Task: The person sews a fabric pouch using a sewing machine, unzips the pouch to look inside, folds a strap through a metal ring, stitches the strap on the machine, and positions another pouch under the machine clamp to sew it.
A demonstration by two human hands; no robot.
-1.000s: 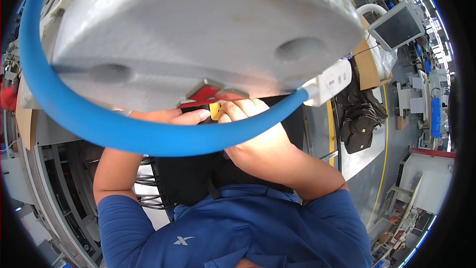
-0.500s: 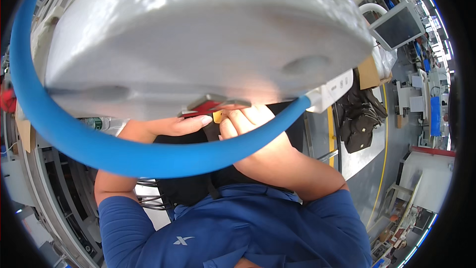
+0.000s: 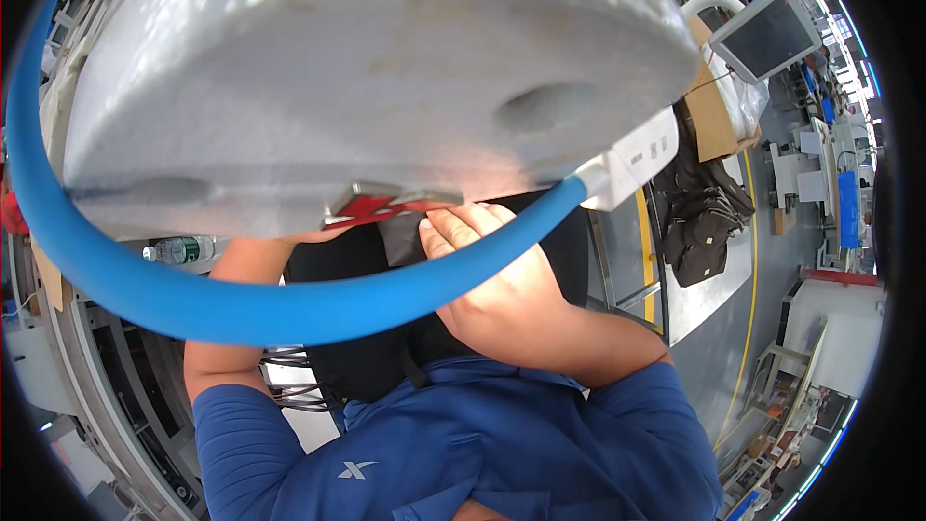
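right hand (image 3: 502,280), fingers (image 3: 453,227) curled, touching red metal piece (image 3: 371,206)

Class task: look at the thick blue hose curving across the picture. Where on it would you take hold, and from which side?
Probably the low bend of the blue hose, gripped from below with fingers wrapped around it. That stretch is round, bare and nearest the person; its far end runs into a white fitting, and the right hand lies behind it further along.

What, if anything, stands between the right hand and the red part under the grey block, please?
Nothing visible does. The right hand has its fingertips right at the red part, beneath the grey block. The blue tube crosses in front of the hand, nearer the camera, not between them.
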